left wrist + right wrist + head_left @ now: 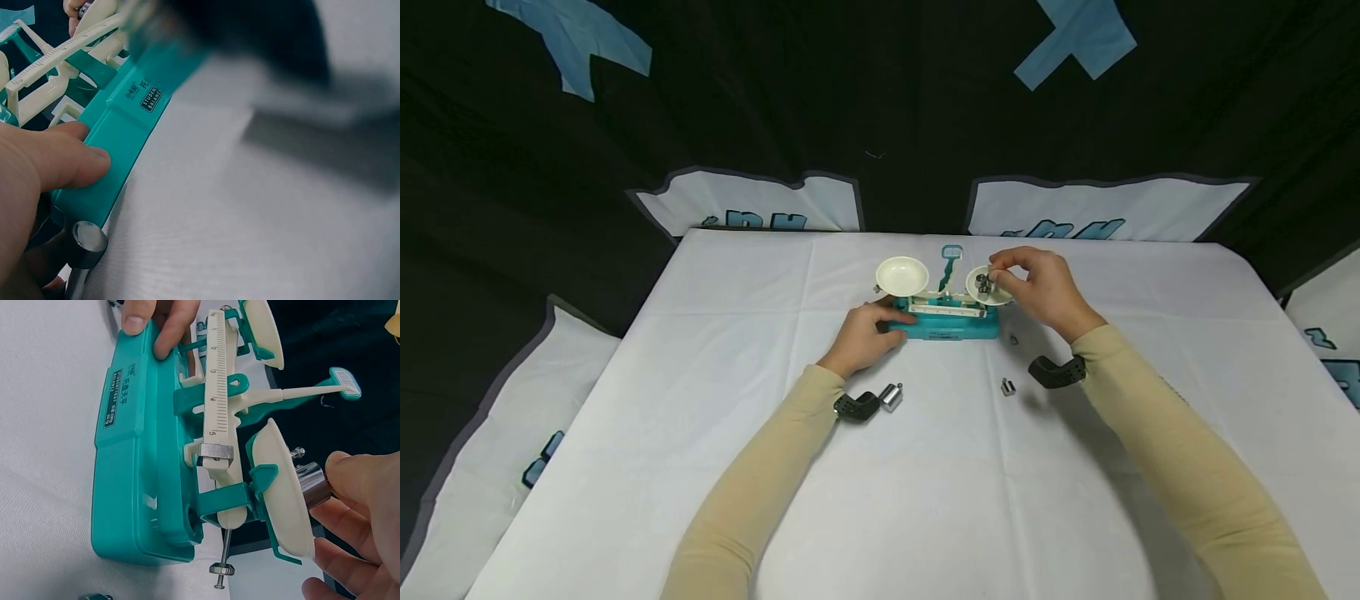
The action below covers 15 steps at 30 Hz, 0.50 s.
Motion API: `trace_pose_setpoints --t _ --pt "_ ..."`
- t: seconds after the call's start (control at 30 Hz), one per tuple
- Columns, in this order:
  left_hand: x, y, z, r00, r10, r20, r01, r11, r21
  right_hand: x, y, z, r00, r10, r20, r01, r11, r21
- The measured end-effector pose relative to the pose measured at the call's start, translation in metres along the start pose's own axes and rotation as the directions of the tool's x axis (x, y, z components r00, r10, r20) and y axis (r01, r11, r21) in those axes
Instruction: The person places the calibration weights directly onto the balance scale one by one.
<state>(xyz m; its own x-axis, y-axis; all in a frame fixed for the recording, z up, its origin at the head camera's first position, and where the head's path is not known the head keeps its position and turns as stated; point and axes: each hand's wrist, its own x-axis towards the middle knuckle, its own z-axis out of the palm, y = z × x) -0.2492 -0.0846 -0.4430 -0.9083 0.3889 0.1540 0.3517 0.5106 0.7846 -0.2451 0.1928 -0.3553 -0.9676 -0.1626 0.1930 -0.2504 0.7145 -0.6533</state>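
Note:
A green balance scale (943, 327) with two cream pans stands towards the back of the table. My left hand (867, 337) grips the left end of its base, thumb on the front face in the left wrist view. By that end shows a metal cylinder (87, 237), whose part I cannot tell. My right hand (1037, 287) is at the right pan (1000, 297), thumb and fingers pinching a shiny metal weight (314, 485) against the pan's surface. A smaller knobbed weight (297, 452) stands beside it on the pan. The left pan (902, 276) holds nothing.
A large metal weight (891, 397) lies near my left wrist. Two smaller weights (1007, 387) (1013, 339) sit on the white tablecloth (925, 500) right of the balance. Dark curtains (917, 125) hang behind the table.

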Motion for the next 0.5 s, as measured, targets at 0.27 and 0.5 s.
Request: trace_pose_setpoints --t 0.27,0.5 --pt "-0.0006 0.0012 -0.0001 1.000 -0.011 0.000 0.011 1.000 -0.002 -0.0002 0.0010 0.0016 1.000 0.004 0.007 -0.005 1.000 0.008" --pt "-0.0004 0.0011 -0.0004 1.000 -0.012 -0.001 0.012 1.000 -0.001 0.0016 0.0029 0.0024 1.000 0.013 -0.012 -0.013 1.000 -0.012"
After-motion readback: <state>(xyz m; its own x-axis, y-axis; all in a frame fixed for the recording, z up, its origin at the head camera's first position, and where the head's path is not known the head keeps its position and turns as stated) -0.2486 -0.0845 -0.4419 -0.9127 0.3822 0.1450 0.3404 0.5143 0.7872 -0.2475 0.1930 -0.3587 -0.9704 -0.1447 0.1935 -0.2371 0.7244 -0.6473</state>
